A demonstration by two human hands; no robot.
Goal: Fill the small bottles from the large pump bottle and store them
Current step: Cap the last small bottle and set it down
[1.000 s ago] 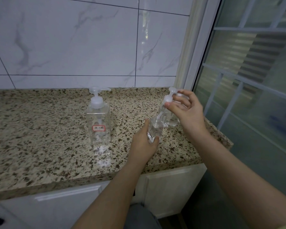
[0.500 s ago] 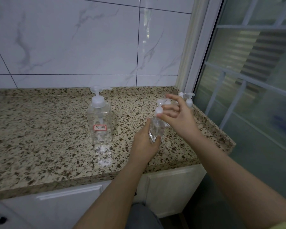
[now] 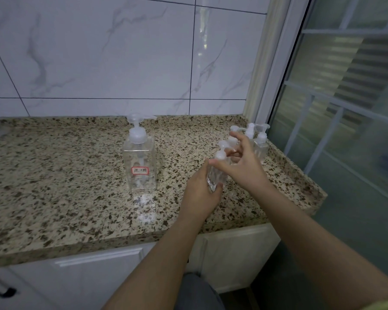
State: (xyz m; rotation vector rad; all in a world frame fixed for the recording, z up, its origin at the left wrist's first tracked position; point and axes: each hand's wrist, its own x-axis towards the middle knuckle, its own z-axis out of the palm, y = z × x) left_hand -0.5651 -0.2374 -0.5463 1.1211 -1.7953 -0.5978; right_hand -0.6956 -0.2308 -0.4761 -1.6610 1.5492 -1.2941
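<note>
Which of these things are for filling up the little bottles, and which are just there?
For the job:
- large pump bottle with the red-edged label, standing on the counter
- small bottle gripped by the left hand, right hand at its pump
- other small bottles near the counter's far right corner

Just there:
- tiled wall
- window
- white cupboards below

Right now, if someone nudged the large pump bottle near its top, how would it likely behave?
The large pump bottle looks tall and clear with little visible liquid, so probably light and easy to tip. Its flat square base on the granite counter should stop rolling; it may slide. Plastic-looking walls suggest it would not shatter.
</note>
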